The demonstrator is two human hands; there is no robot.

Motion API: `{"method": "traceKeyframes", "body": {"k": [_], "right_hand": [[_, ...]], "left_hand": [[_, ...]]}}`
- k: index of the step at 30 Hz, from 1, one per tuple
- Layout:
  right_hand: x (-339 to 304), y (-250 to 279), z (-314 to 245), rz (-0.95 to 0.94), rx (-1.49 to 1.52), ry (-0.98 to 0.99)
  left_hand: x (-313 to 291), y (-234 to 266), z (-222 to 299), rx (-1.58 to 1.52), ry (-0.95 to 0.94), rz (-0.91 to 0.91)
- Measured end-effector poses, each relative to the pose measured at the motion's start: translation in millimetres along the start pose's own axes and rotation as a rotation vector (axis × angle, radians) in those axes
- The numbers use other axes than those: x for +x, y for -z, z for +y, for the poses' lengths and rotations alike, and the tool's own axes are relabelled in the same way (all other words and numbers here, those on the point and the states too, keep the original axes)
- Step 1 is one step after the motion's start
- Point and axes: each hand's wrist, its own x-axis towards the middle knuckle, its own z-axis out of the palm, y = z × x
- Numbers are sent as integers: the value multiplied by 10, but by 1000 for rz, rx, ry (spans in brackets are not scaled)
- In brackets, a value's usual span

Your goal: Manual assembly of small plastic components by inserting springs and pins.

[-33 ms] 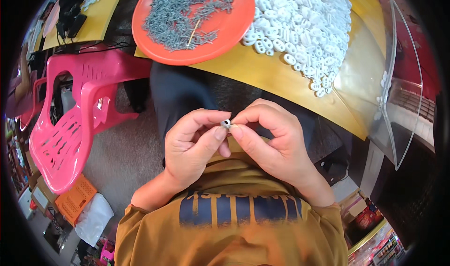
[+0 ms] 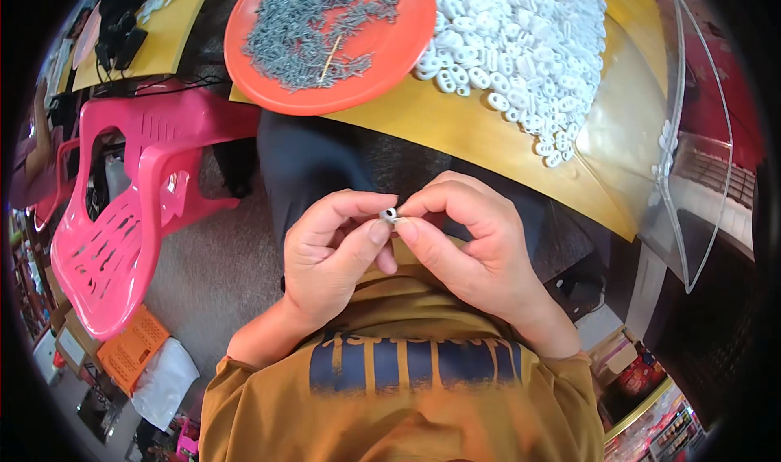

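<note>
In front of my body, my left hand (image 2: 325, 250) is closed in a pinch on a small white plastic piece (image 2: 389, 214) with a dark hole. My right hand (image 2: 472, 238) meets it from the other side, thumb and forefinger pressed together at the piece's edge. A thin pale bit shows at those fingertips, too small to name. Beyond my hands, a red plate (image 2: 285, 104) on the table carries a heap of small grey pin-like pieces (image 2: 281, 43). To its right spreads a big pile of white two-holed oval plastic pieces (image 2: 521, 47).
The yellow tabletop (image 2: 455, 141) ends in an edge just beyond my hands. A clear plastic sheet or bag (image 2: 651, 177) lies over its right corner. To my left stands a pink plastic chair (image 2: 150, 185), with an orange box (image 2: 134, 344) and a white bag (image 2: 165, 381) nearer me.
The whole view has shifted slightly, so the plate and pile sit a little further left. My hands keep the same pinch on the white piece.
</note>
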Motion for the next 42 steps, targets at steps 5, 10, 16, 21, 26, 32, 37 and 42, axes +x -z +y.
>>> {"method": "traceKeyframes", "body": {"k": [5,10,16,21,26,32,37,42], "right_hand": [[-51,99,60,75,-112,47],[-229,300,257,387,-520,236],[-496,649,552,648,-923,139],[-514,711,622,623,-1024,118],[-574,713,631,616,-991,113],[-528,710,622,630,-868,85],[-508,701,506,597,-780,-80],[-498,711,473,537,-754,-113]], "left_hand": [[42,-67,-16,-23,26,18],[77,-100,-49,-31,-2,41],[111,-167,-106,-35,42,36],[127,-245,-110,-21,51,-3],[125,-241,-141,-9,62,-5],[102,-243,-119,-3,75,10],[104,-253,-37,-20,81,-30],[68,-209,-16,-41,68,-25]]}}
